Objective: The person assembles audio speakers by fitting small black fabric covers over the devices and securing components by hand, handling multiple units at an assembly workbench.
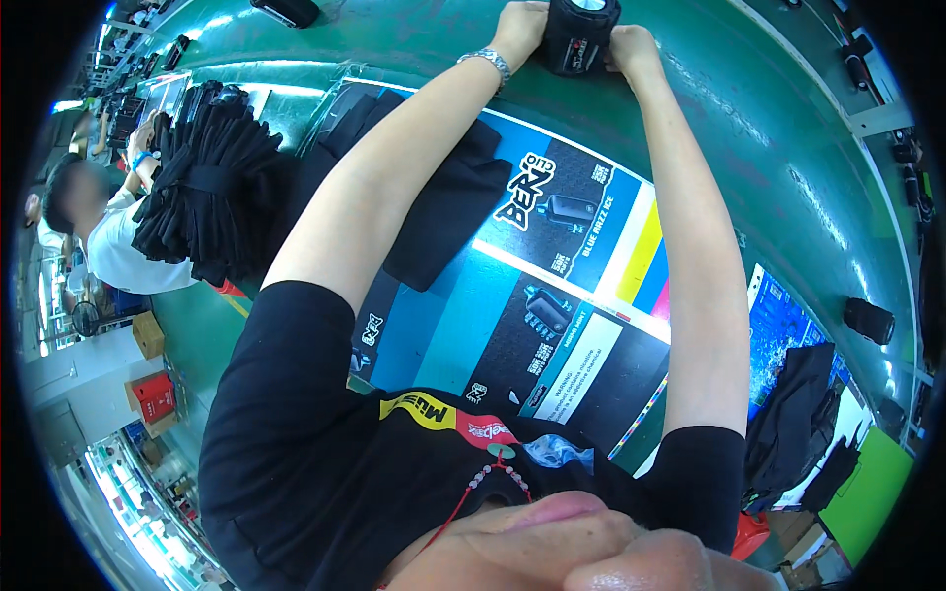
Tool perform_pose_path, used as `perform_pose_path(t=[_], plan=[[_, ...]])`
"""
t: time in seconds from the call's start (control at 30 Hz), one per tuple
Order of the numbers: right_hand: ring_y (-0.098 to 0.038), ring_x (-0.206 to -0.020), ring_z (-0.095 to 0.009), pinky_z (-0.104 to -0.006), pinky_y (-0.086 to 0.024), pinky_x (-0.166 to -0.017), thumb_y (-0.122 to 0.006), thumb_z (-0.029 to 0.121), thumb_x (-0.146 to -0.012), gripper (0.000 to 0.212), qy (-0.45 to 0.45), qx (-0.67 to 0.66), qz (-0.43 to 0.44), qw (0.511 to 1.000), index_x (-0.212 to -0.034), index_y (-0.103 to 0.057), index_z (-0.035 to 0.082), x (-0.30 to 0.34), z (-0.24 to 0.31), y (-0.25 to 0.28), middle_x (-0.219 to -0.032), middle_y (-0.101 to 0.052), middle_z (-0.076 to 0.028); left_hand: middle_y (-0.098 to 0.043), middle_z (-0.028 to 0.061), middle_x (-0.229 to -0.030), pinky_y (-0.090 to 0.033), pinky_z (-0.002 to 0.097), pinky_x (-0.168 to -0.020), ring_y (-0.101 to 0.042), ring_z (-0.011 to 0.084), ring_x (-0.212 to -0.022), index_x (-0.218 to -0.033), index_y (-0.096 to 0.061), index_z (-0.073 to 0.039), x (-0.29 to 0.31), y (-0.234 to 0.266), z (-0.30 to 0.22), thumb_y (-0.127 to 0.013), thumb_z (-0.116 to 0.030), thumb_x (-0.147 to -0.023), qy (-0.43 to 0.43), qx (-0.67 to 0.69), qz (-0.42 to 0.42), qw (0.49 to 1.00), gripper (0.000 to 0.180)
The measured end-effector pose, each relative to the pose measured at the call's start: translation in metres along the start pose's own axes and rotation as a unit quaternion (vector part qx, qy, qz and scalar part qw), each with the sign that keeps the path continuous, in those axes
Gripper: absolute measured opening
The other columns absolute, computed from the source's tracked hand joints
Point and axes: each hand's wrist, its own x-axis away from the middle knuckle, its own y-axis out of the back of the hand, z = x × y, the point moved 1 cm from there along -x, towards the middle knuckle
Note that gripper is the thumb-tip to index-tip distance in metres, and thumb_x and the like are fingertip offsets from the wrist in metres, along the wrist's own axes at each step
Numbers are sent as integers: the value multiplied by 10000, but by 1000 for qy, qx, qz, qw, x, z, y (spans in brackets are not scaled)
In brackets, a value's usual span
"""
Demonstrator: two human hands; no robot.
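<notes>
Far out in front of me, at the top of the head view, a black cylinder with a shiny round end (pixel 581 41) stands on the green work surface; it looks like a portable speaker. My left hand (pixel 519 33), with a metal bracelet at the wrist, is closed against its left side. On its right side my right hand (pixel 634 49) has its fingers curled in against it. Most of my fingertips are hidden behind the black body. Under my left forearm lie folded pieces of black cloth (pixel 448 202), on top of printed sheets (pixel 591 266) spread nearer to me.
To the left rises a thick tied bundle of black cloth (pixel 212 187), beside a co-worker in white (pixel 123 241). More black cylinders, one at the right (pixel 869 321) and one at the upper left (pixel 286 11), sit on the green table (pixel 778 177). Black cloth (pixel 793 424) lies at the lower right.
</notes>
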Motion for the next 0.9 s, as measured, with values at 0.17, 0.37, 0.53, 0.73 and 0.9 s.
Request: perform_pose_path(t=[0.17, 0.37, 0.53, 0.73, 0.9], plan=[[-682, -615, -229, -354, -542, -659, -469, 91, -810, 250, 49, 101, -6, 994, -667, -668, 39, 15, -5, 12, -608, -656, -97, -677, 183, -855, -537, 336, -716, -690, 277, -790, -903, -691, -7, 11, -10, -30, -576, -54, -822, -47, -254, -43, 965, 149], [-630, -465, -212, -335, -498, -450, -419, 15, -830, 272, 13, 9, 12, 1000, -910, -678, 6, 32, -1, 27, -636, -653, -137, -656, 99, -1072, -409, 315, -900, -565, 152, -985, -1044, -668, -2, 19, -34, -98, -434, -437, -970, 107, 137, -169, 970, 500], [-667, -691, -206, -326, -553, -583, -449, 146, -922, 273, -4, -119, -24, 993, -1013, -642, -26, 46, -8, 26, -839, -671, -147, -670, 112, -777, -495, 281, -754, -616, 166, -750, -832, -677, 54, 23, -54, -130, -325, -624, -934, 145, 190, -69, 969, 770], [-591, -1016, -295, -458, -495, -928, -469, 468, -959, 581, 0, -555, 153, 817, -1276, -451, -19, 148, 53, 35, -1142, -567, -158, -655, 221, -894, -497, 471, -827, -638, 340, -853, -963, -598, 29, 26, -38, -138, -145, -640, -928, 176, 634, -96, 747, 809], [-595, -1013, -241, -395, -523, -851, -644, 371, -889, 541, 45, -506, -40, 861, -1215, -503, -37, 147, 62, 76, -1153, -570, -156, -664, 134, -1060, -351, 418, -1008, -570, 266, -1056, -1177, -547, -4, 34, -29, -139, -227, -520, -989, 293, 375, -184, 860, 635]])
